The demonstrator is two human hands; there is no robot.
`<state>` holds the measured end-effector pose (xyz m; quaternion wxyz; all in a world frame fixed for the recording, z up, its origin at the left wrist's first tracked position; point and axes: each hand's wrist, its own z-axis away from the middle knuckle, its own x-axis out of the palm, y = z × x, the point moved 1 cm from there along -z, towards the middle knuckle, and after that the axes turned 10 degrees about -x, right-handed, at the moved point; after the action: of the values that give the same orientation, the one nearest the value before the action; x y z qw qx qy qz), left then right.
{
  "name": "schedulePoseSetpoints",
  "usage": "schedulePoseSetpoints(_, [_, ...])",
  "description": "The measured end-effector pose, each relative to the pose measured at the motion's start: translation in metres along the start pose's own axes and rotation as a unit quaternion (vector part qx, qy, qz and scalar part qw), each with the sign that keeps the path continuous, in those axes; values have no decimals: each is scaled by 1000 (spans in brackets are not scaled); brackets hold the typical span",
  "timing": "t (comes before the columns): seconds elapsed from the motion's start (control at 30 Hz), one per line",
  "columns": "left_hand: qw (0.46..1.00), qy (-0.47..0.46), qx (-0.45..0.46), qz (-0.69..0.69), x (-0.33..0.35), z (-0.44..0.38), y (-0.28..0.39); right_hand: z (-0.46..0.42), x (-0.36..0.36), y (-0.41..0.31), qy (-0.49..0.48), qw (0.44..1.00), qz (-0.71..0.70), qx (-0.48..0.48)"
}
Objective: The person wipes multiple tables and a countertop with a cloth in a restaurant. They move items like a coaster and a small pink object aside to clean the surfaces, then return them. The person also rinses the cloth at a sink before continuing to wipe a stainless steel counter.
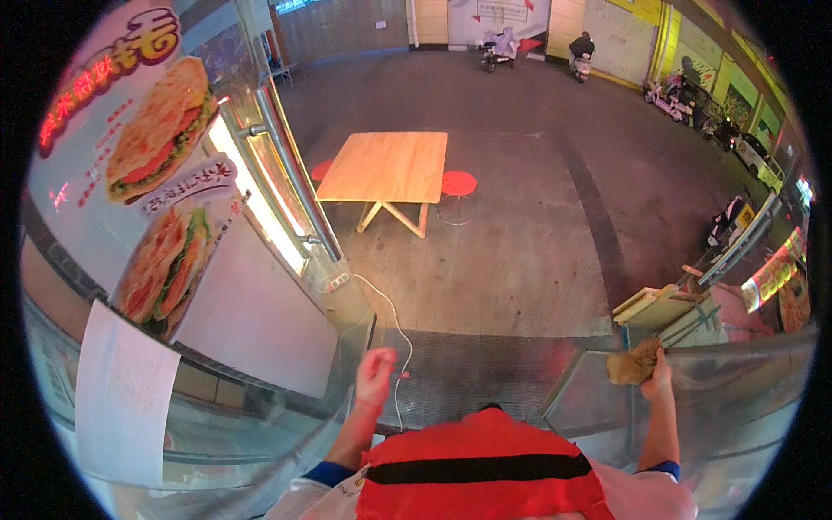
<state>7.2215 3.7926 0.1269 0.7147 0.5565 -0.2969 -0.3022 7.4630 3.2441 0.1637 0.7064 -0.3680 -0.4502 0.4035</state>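
Note:
My right hand [658, 378] grips a crumpled brown cloth [632, 364] by its right side, up against a glass door panel [585, 390] at the right. Out in front of my body on the left, my left hand [376, 372] is loosely curled, with nothing visible in it. Just beside it a white power cable [404, 331] runs along the floor from a power strip [338, 281]. A red apron [481, 439] with a black band covers my front.
A glass door with a long metal handle [296, 175] stands on the left, near a food sign [260, 292]. Ahead are a wooden folding table [383, 166] and red stools [459, 184]. Wooden boards [656, 305] lean at the right. A person [582, 47] is by a scooter farther off.

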Motion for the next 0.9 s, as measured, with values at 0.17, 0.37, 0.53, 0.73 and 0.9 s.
schedulePoseSetpoints(0.17, [994,-81,-69,24,66,-108,-21,-124,29,99,-65,982,-149,95])
schedulePoseSetpoints(0.37, [981,79,-167,-56,14,-237,-138,-232,216,154,-132,955,-230,134])
schedulePoseSetpoints(0.53, [973,88,-211,30,29,-325,-126,-375,309,231,-245,931,-195,189])
schedulePoseSetpoints(0.73, [946,124,-267,133,22,-467,-142,-470,464,251,-196,946,-179,188])
schedulePoseSetpoints(0.9, [896,105,-375,212,-60,-652,-213,-517,597,281,-235,921,-264,165])
